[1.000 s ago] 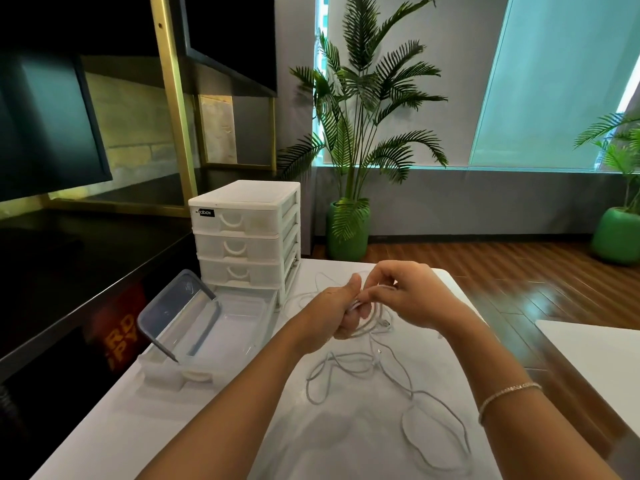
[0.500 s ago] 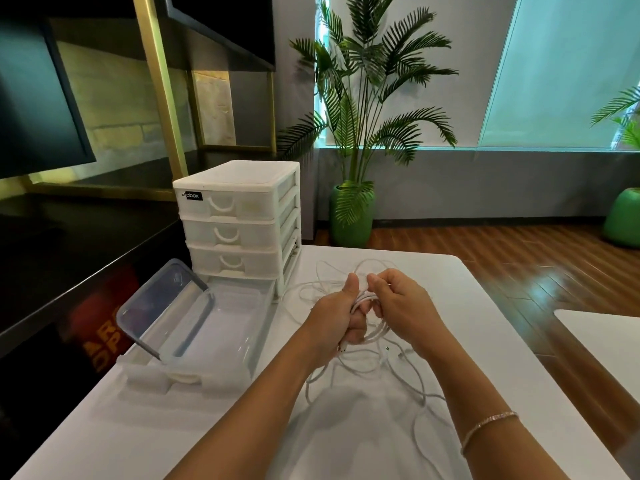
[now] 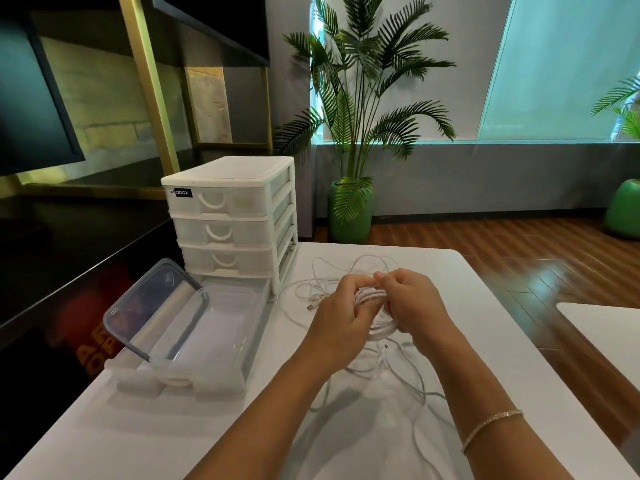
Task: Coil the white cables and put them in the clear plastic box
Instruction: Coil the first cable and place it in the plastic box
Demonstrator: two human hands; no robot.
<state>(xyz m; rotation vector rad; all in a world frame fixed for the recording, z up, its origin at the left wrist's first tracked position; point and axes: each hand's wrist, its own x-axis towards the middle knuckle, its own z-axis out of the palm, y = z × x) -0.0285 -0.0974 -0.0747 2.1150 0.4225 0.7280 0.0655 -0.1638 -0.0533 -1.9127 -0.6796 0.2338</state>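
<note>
Left of the drawer unit (image 3: 228, 216), its pulled-out bottom drawer (image 3: 221, 327) held a clear plastic box (image 3: 162, 313) tilted open, with no cable visible inside. Right of the unit, the left hand (image 3: 341, 315) and right hand (image 3: 414, 306) gripped a partly wound white coil (image 3: 375, 299); loose white cables (image 3: 408, 386) lay across the table (image 3: 467, 282), uncoiled. Cable count and coil turns, hidden by fingers, could not be determined.

white table (image 3: 398, 455): drawer unit (image 3: 230, 220), loose cables (image 3: 420, 396)
</note>
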